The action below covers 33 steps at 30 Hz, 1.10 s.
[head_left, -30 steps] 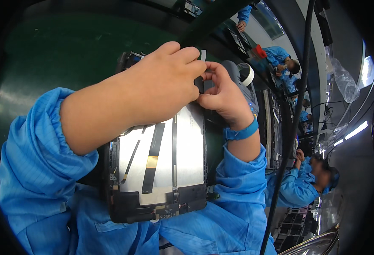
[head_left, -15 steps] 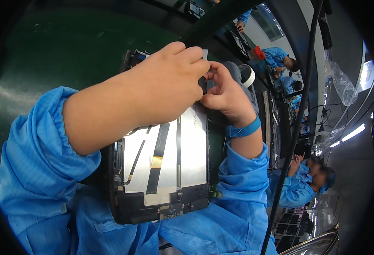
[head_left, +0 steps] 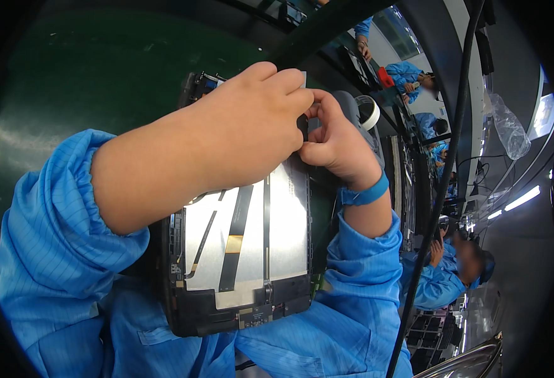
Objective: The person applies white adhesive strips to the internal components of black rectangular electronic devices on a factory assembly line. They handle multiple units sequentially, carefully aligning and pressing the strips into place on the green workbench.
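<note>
An opened tablet (head_left: 286, 214) lies in front of me, its near end close to my lap. A silver plate, dark ribbon cables and black parts at the near end show inside it. My left hand (head_left: 255, 123) reaches across its far part, fingers bent and pressed together at the far right corner. Beside it my right hand (head_left: 338, 146), with a blue wrist strap (head_left: 366, 191), pinches thumb and forefinger at the tablet's right edge. A small dark part shows between the two hands. My left hand hides what its fingertips grip, and the right fingertips are partly covered.
A green work surface (head_left: 88, 82) spreads to the left and beyond. Right of the tablet stand a roll of white tape (head_left: 370, 113) and a grey object. A black cable (head_left: 445, 170) runs down the right side. Several co-workers in blue sit further right, near a hanging plastic bag (head_left: 508, 129).
Both hands keep nearly the same pose at the far right corner. The tablet's near end has shifted very slightly toward me. A co-worker at the right has moved their hands.
</note>
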Available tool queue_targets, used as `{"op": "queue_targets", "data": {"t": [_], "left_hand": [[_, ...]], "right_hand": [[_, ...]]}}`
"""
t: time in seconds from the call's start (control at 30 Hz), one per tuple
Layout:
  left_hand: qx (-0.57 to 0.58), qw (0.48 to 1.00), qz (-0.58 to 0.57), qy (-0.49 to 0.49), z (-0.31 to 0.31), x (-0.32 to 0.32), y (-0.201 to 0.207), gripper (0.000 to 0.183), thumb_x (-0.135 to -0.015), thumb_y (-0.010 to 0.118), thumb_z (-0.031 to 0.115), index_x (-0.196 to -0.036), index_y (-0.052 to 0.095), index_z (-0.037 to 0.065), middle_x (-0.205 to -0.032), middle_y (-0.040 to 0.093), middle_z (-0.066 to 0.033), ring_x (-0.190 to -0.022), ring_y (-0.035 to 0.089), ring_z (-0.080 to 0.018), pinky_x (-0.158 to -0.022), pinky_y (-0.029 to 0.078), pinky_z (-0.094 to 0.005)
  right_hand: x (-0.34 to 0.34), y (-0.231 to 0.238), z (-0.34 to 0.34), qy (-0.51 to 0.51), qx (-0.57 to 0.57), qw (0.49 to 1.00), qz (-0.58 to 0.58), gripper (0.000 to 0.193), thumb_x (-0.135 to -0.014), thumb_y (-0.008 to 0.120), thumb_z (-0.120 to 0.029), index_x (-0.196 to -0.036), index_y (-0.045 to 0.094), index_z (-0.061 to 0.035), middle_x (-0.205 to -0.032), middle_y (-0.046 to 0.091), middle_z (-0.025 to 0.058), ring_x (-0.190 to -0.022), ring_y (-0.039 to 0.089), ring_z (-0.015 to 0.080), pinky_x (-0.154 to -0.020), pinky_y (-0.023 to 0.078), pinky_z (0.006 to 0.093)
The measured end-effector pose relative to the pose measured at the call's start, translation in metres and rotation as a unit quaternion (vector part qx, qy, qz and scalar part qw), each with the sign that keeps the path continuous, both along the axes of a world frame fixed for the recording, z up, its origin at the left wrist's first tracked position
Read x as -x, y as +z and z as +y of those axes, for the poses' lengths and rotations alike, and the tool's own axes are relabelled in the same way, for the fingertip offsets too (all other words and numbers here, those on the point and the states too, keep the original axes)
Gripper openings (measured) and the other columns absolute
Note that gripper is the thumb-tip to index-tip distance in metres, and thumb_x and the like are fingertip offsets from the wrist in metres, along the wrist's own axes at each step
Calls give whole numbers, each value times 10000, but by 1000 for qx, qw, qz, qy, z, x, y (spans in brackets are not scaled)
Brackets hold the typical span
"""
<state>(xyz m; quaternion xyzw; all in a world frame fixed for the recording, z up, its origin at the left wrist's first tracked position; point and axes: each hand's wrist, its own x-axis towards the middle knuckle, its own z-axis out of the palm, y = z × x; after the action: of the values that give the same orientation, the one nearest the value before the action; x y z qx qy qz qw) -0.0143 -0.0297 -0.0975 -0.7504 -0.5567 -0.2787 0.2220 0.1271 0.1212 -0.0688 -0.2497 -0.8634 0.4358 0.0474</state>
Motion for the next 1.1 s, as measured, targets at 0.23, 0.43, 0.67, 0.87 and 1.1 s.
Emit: {"op": "queue_targets", "data": {"t": [0.23,0.43,0.67,0.87,1.1], "left_hand": [[9,1000,-2,-4,3,0,1,142,-628,655,75,-752,724,84,-948,581,-71,-1026,496,-238,-860,402,-355],[26,1000,8,15,1,-1,3,141,-635,646,86,-755,719,75,-955,584,-72,-1044,496,-245,-884,397,-364],[19,1000,4,23,1,1,2,164,-622,654,74,-768,728,79,-941,574,-67,-1036,496,-246,-872,401,-363],[-1,1000,-21,8,0,0,1,166,-616,654,75,-760,734,86,-933,571,-65,-1024,496,-242,-861,401,-360],[13,1000,-20,12,-2,1,1,157,-619,649,83,-755,728,86,-927,570,-63,-1018,498,-241,-860,401,-358]], "right_hand": [[1,2,-1,-12,-21,1000,-10,846,-592,725,-141,-1325,331,14,-1064,474,125,-771,544,168,-683,471,278],[2,-3,7,-19,3,1000,9,817,-604,713,-126,-1311,333,30,-1023,500,129,-811,548,184,-714,477,296],[16,16,0,21,-60,995,-78,841,-601,712,-117,-1325,308,26,-933,519,112,-789,559,174,-643,477,270],[8,15,0,19,-25,998,-49,856,-594,719,-121,-1330,304,19,-945,513,112,-779,557,178,-635,479,277],[14,17,-1,35,-76,992,-90,861,-582,731,-141,-1314,309,22,-956,521,130,-810,563,212,-665,490,285]]}}
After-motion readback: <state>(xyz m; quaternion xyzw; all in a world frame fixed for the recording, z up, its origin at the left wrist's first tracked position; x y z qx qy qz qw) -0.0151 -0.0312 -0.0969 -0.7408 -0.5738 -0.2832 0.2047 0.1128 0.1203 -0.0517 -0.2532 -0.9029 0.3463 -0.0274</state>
